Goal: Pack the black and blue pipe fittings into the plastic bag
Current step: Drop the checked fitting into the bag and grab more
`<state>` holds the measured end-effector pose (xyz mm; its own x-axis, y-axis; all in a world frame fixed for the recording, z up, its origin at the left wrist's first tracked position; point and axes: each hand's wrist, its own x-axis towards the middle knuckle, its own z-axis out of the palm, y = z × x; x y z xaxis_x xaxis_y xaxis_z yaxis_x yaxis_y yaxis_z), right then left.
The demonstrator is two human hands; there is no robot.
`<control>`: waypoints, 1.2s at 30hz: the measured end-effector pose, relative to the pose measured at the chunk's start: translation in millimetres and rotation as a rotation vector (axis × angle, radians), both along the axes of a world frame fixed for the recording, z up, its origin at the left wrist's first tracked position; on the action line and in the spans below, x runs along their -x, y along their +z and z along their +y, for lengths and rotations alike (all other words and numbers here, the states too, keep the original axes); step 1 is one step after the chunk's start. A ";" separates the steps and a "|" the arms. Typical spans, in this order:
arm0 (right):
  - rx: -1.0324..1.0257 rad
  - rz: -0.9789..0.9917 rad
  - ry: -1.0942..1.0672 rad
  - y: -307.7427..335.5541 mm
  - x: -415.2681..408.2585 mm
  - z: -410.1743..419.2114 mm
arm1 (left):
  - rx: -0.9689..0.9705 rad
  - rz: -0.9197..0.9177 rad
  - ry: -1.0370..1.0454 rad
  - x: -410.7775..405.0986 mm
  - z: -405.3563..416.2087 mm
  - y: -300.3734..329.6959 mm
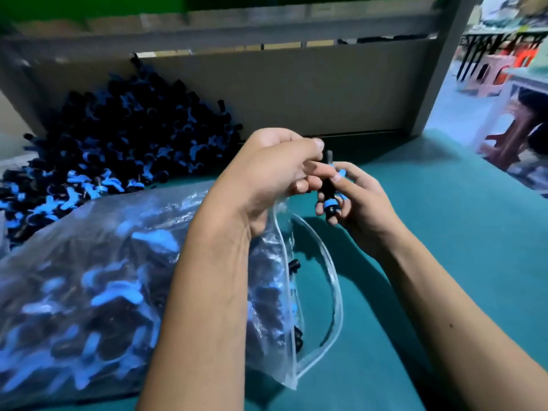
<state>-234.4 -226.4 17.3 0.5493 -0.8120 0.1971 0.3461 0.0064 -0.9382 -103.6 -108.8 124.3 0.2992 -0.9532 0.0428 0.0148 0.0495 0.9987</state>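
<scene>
- The green bench [444, 232] runs back to a grey upright board [296, 93] at its far edge; its right edge drops off to a blurred room with stools [498, 75].
- The right half of the bench is bare green cloth, giving open room beyond the right hand [355, 200].
- A loose pile of fittings [118, 137], black and blue, heaps against the board at far left.
- The plastic bag [89, 292] lies at near left, already bulging with fittings, its open mouth [323, 280] facing right towards the hands.
- The left hand [267, 173] is raised over the bag's mouth, fingers curled, pinching the upper lip of the bag.
- The right hand's grip is closed round a small bunch of black and blue fittings [329, 200], held upright just right of the left hand's fingertips.
- That bunch sits above the bag's mouth, touching the left fingers, well apart from the pile.
</scene>
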 end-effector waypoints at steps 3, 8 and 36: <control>0.000 0.007 0.014 3.4 3.8 -1.9 | -0.064 -0.047 0.068 -2.8 -8.3 -11.8; 0.079 0.154 0.076 0.4 15.2 -10.1 | -0.162 -0.431 0.197 -6.2 -29.2 -40.7; -0.065 -0.001 -0.167 -12.4 14.8 -22.6 | -0.140 -0.409 0.226 -33.9 -32.8 -58.7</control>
<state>-249.2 -249.0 4.9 0.4057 -0.9030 0.1412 0.3479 0.0097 -0.9375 -69.7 -141.6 65.7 0.4849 -0.8712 0.0763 -0.3761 -0.1289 0.9176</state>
